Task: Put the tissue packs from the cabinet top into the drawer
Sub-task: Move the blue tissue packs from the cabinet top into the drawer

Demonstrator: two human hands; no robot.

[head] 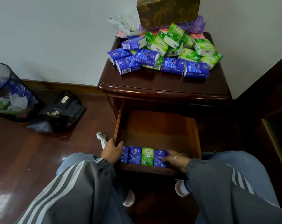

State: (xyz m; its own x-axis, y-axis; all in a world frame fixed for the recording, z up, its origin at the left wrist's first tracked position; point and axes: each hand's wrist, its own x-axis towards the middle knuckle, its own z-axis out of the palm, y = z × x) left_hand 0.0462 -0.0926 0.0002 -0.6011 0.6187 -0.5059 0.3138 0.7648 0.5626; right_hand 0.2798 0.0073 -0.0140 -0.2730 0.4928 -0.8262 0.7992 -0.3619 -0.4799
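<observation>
A heap of blue and green tissue packs (pixel 166 50) lies on the dark wooden cabinet top (pixel 163 84). Below it the drawer (pixel 158 126) is pulled out. Along its near wall stands a row of packs: blue ones (pixel 134 155), a green one (pixel 147 156) and another blue one (pixel 159 157). My left hand (pixel 112 152) grips the drawer's left front corner, thumb against the leftmost blue pack. My right hand (pixel 175 159) lies in the drawer, fingers pressed on the rightmost blue pack. The drawer's far part shows bare wood.
A gold-green box (pixel 167 10) and plastic bags stand behind the heap. On the floor at left are a mesh waste bin (pixel 9 94), a black bag (pixel 61 110) and a white controller (pixel 101 139). My knees flank the drawer; dark furniture stands at right.
</observation>
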